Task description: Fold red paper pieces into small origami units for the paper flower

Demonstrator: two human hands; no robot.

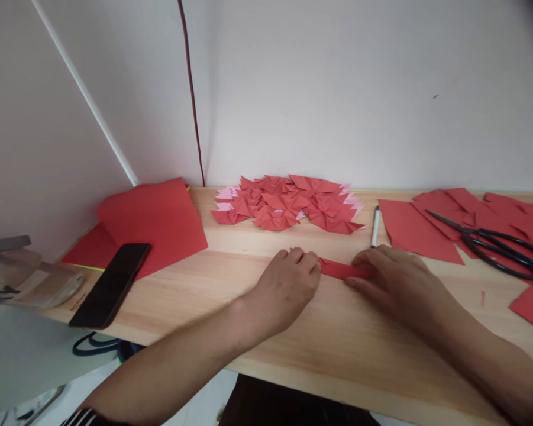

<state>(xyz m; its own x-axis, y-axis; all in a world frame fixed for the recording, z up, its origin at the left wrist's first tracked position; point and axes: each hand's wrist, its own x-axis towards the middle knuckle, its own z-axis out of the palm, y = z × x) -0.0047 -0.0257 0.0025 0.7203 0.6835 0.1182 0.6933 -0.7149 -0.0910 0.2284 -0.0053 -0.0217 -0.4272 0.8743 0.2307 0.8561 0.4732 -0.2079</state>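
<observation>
A narrow folded strip of red paper (337, 268) lies on the wooden table between my two hands. My left hand (293, 284) is closed over its left end, fingers curled, and hides that part. At the other end, my right hand (388, 275) pinches the paper between thumb and fingers. Just behind my right hand stands out a white pen (375, 228), lying on the table. Beyond both hands, a pile of folded red paper pieces (284, 204) with some pink ones among them rests near the wall.
Black-handled scissors (492, 239) lie on cut red paper sheets (419, 231) at the right. To the left are larger red sheets (160, 219), a black phone (110, 287) and a clear plastic container (39, 284) at the table's edge. A dark cable (190, 89) hangs along the wall.
</observation>
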